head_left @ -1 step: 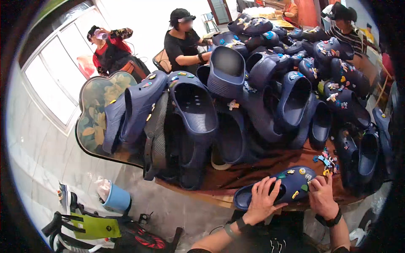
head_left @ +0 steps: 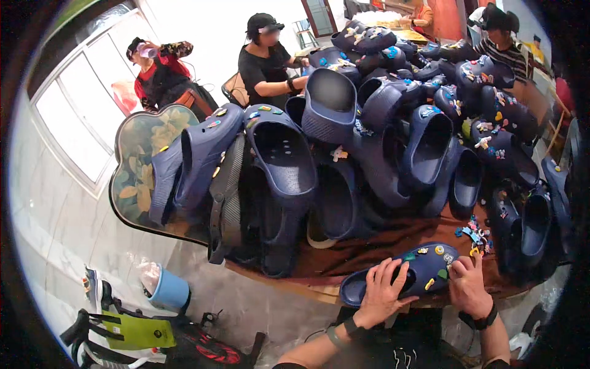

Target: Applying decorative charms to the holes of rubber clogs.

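Note:
A dark blue clog (head_left: 423, 269) lies at the near edge of the table, its heel to the left and its toe to the right. Several colourful shoe charms dot its upper. My left hand (head_left: 382, 296) is closed over the heel side, fingers across the opening and thumb along the near side. At the toe, the bent fingers of my right hand (head_left: 471, 288) press together by the charms; whatever they pinch is too small or hidden to make out. Just beyond that hand sits a small heap of loose charms (head_left: 473, 234) on the brown cloth (head_left: 393, 229).
A big pile of dark blue clogs (head_left: 286, 166) covers most of the table. Co-workers (head_left: 267, 67) are around it. To the left are a flower-patterned chair back (head_left: 134, 169), a light blue bin (head_left: 168, 288) and a green bag (head_left: 138, 332) on the floor.

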